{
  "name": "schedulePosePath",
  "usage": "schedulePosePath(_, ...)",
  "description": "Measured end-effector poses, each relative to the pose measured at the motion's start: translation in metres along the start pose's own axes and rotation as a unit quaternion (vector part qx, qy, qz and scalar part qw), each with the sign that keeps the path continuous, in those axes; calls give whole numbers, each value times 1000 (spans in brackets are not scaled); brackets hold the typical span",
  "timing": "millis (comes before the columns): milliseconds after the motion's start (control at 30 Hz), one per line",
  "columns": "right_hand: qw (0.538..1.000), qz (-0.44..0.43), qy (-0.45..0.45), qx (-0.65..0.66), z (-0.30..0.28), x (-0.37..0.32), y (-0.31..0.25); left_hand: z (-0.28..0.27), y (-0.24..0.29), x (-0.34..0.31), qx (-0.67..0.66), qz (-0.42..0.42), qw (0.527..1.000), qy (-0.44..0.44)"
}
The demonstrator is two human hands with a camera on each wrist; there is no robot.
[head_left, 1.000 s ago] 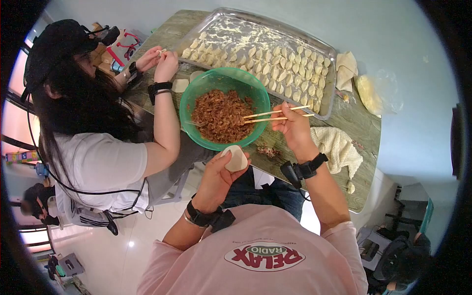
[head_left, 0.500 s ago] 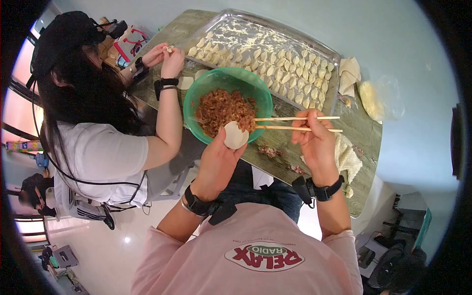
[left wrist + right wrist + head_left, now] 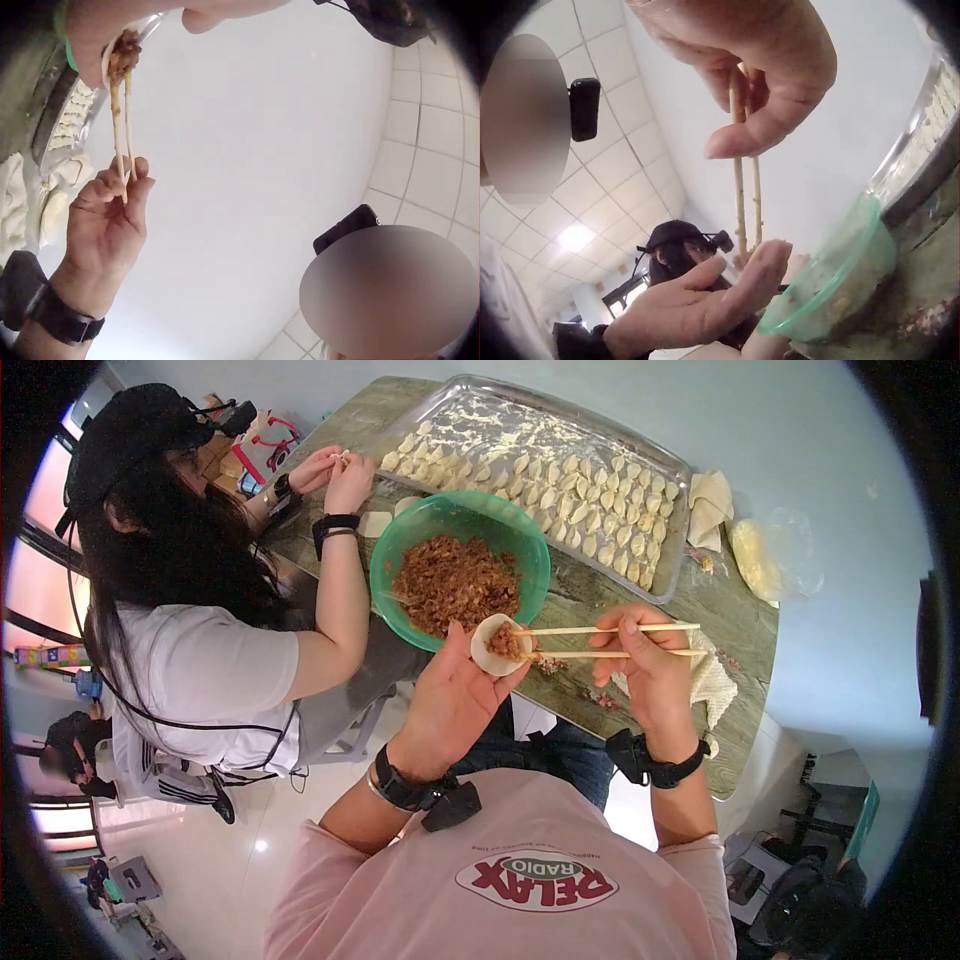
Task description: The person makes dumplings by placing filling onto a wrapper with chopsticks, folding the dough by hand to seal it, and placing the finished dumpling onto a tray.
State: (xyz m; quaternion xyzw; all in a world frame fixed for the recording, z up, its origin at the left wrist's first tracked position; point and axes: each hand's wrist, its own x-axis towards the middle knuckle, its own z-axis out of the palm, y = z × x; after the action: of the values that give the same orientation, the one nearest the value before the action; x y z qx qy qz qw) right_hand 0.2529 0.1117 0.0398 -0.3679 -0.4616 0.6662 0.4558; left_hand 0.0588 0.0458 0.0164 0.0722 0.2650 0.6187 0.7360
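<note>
Now filling (image 3: 503,642) has moved onto wrapper (image 3: 484,654), 5 o'clock of bowl (image 3: 388,555); L hand (image 3: 448,702) supports w/ fingers near-straight, R hand (image 3: 656,678) pinches sticks (image 3: 570,655).

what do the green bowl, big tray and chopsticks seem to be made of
The green bowl looks like smooth plastic, being translucent. The big tray seems to be shiny metal, perhaps stainless steel, from its silvery rim highlights. The chopsticks look like plain wood or bamboo: pale tan, without visible gloss.
</note>
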Motion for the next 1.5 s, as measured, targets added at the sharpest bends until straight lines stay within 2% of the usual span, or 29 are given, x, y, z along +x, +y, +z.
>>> schedulePosePath(167,999,22,-18,20,-8,-4,-8,-1,-1,-2,25,-22,999,-13)
schedulePosePath(333,997,-9,-4,80,-15,-5,2,6,-7,-4,18,-47,998,-35)
schedulePosePath(467,999,16,2,30,-16,-11,-11,4,-8,-4,3,-65,997,-50)
schedulePosePath(667,998,-23,22,62,-21,-12,-5,13,-18,-3,31,-91,994,-56)
schedulePosePath(833,999,-10,35,-9,-29,-21,-25,11,-18,-3,26,-104,993,-57)
schedulePosePath(1067,998,-23,47,35,-29,-22,-18,16,-19,-3,36,-123,988,-85)
schedulePosePath(1200,999,-14,33,8,-37,-23,-20,17,-18,-4,43,-133,986,-91)
schedulePosePath(1267,998,-28,32,55,-39,-24,-25,17,-20,-3,67,-121,987,-86)
schedulePosePath(1500,997,-33,45,44,-42,-25,-27,17,-19,-4,71,-128,985,-92)
